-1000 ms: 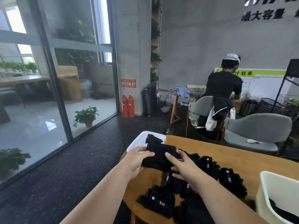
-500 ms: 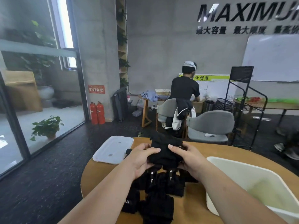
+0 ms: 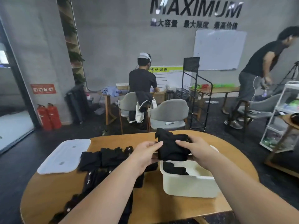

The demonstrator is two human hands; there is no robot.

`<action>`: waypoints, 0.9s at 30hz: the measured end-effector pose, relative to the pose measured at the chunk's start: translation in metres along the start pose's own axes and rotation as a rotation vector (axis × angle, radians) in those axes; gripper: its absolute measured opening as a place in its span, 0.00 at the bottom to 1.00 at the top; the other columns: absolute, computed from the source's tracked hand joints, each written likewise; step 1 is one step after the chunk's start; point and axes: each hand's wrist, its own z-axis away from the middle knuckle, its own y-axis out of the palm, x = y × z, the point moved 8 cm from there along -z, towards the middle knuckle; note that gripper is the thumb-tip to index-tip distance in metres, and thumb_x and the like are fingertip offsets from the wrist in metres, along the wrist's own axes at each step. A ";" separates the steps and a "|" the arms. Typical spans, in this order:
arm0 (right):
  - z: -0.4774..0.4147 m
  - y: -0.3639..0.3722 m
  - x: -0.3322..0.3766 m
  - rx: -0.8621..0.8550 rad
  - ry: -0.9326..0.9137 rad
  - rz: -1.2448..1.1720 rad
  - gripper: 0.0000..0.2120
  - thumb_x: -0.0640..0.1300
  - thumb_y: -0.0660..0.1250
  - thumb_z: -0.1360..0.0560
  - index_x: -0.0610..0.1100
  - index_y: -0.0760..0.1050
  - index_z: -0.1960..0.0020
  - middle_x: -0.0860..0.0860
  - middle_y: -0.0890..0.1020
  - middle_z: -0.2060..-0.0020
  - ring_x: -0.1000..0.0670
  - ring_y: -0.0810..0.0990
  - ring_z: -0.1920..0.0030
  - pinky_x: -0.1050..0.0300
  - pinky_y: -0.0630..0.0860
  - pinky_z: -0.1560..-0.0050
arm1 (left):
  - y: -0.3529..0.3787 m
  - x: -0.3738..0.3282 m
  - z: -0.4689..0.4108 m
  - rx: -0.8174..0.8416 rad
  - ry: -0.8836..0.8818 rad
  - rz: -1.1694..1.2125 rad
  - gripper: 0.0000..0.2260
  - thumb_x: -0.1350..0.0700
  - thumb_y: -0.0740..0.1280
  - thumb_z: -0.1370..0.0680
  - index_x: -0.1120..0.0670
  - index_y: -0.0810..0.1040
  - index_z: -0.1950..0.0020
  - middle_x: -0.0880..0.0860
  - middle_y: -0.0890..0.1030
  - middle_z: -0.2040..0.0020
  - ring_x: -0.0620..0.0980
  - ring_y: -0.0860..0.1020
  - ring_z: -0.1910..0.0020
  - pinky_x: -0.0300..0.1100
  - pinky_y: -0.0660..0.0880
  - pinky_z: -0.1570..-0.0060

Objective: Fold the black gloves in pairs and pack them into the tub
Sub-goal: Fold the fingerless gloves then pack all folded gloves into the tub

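A flat white lid [image 3: 64,156] lies at the far left edge of the worktop [image 3: 48,191], out of the way. Just beside it, toward the middle, is a heap of loose black gloves [image 3: 103,159] that runs down to the near edge. They are not folded yet, so I think a lot of the job is left.

The left hand [image 3: 145,152] has its fingers curled and its thumb on top. It pinches the left end of a folded pair [image 3: 171,147]. The right hand [image 3: 195,151] grips the other end the same way. Together they hold the folded pair up in the air, over the far left corner of the white tub [image 3: 186,186].

The tub sits toward the right edge of the worktop, close to the heap. Some packed gloves [image 3: 174,168] lie in its left side. The rest of its floor looks bare.

The step now looks like packing. Next, the pair should go down flat into the bare part of the tub. Both hands should let go softly so the fold does not spring open. Nothing blocks the way down, and the tub wall is the only thing to miss. A grey chair [image 3: 169,113] stands behind the far edge, well apart.
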 end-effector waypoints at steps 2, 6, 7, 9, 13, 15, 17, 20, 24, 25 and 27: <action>-0.001 -0.027 -0.011 -0.034 0.031 -0.005 0.11 0.45 0.75 0.21 0.46 0.82 0.40 0.48 0.88 0.46 0.45 0.86 0.44 0.41 0.84 0.42 | 0.009 0.007 -0.009 -0.031 -0.007 -0.114 0.17 0.45 0.75 0.20 0.53 0.82 0.36 0.52 0.87 0.42 0.52 0.87 0.45 0.50 0.84 0.41; -0.003 -0.079 -0.034 -0.098 0.109 0.055 0.13 0.46 0.76 0.22 0.48 0.81 0.39 0.48 0.88 0.46 0.44 0.85 0.42 0.39 0.83 0.41 | 0.017 0.008 -0.018 -0.113 0.053 -0.359 0.11 0.45 0.70 0.17 0.49 0.82 0.38 0.46 0.86 0.45 0.47 0.84 0.45 0.48 0.83 0.42; -0.004 -0.090 -0.039 -0.118 0.131 0.086 0.14 0.47 0.77 0.23 0.48 0.80 0.38 0.48 0.87 0.44 0.44 0.85 0.43 0.40 0.84 0.43 | 0.016 0.007 -0.021 -0.144 0.084 -0.437 0.10 0.45 0.70 0.17 0.47 0.82 0.39 0.45 0.85 0.45 0.46 0.83 0.45 0.49 0.81 0.40; -0.006 -0.109 -0.047 -0.154 0.168 0.180 0.17 0.48 0.77 0.23 0.47 0.78 0.37 0.48 0.85 0.42 0.44 0.84 0.43 0.45 0.86 0.48 | 0.014 0.008 -0.025 -0.197 0.151 -0.597 0.08 0.45 0.71 0.18 0.45 0.82 0.42 0.44 0.83 0.45 0.44 0.80 0.45 0.48 0.79 0.39; -0.012 -0.130 -0.054 -0.227 0.242 0.526 0.25 0.52 0.76 0.23 0.45 0.74 0.30 0.46 0.81 0.38 0.43 0.81 0.41 0.43 0.82 0.40 | 0.015 0.017 -0.036 -0.263 0.272 -0.909 0.11 0.44 0.71 0.19 0.43 0.79 0.38 0.45 0.76 0.39 0.48 0.73 0.36 0.47 0.73 0.35; -0.016 -0.128 -0.053 -0.215 0.266 0.733 0.30 0.53 0.74 0.21 0.43 0.70 0.24 0.44 0.79 0.34 0.41 0.79 0.37 0.45 0.79 0.37 | 0.015 0.028 -0.041 -0.262 0.252 -0.929 0.15 0.44 0.72 0.20 0.43 0.77 0.35 0.46 0.72 0.37 0.51 0.67 0.30 0.49 0.69 0.31; -0.021 -0.119 -0.055 -0.184 0.274 0.852 0.28 0.53 0.72 0.20 0.40 0.71 0.27 0.43 0.81 0.37 0.40 0.81 0.41 0.47 0.81 0.46 | 0.015 0.038 -0.044 -0.236 0.230 -0.900 0.18 0.43 0.74 0.22 0.42 0.76 0.33 0.46 0.69 0.35 0.51 0.64 0.28 0.49 0.67 0.28; -0.031 -0.105 -0.070 -0.146 0.315 0.821 0.20 0.48 0.72 0.19 0.41 0.73 0.32 0.43 0.80 0.42 0.42 0.80 0.49 0.51 0.80 0.60 | 0.015 0.043 -0.043 -0.227 0.218 -0.844 0.21 0.42 0.75 0.23 0.42 0.75 0.32 0.46 0.68 0.32 0.49 0.62 0.27 0.50 0.64 0.26; -0.041 -0.096 -0.100 -0.088 0.392 0.799 0.13 0.47 0.71 0.19 0.44 0.78 0.36 0.46 0.82 0.48 0.43 0.82 0.47 0.43 0.83 0.44 | 0.014 0.046 -0.045 -0.213 0.197 -0.820 0.23 0.41 0.77 0.24 0.41 0.75 0.32 0.45 0.67 0.30 0.47 0.61 0.27 0.48 0.65 0.28; -0.041 -0.094 -0.106 -0.061 0.417 0.830 0.13 0.48 0.71 0.19 0.45 0.79 0.36 0.47 0.83 0.49 0.43 0.82 0.47 0.44 0.83 0.42 | 0.014 0.047 -0.045 -0.205 0.196 -0.810 0.23 0.40 0.77 0.24 0.41 0.75 0.32 0.44 0.67 0.30 0.46 0.62 0.28 0.46 0.65 0.29; -0.042 -0.092 -0.114 -0.011 0.452 0.953 0.13 0.49 0.69 0.18 0.45 0.79 0.35 0.48 0.82 0.49 0.43 0.81 0.45 0.48 0.81 0.41 | 0.013 0.050 -0.047 -0.189 0.193 -0.786 0.23 0.40 0.78 0.25 0.40 0.75 0.33 0.43 0.67 0.31 0.44 0.62 0.30 0.43 0.64 0.33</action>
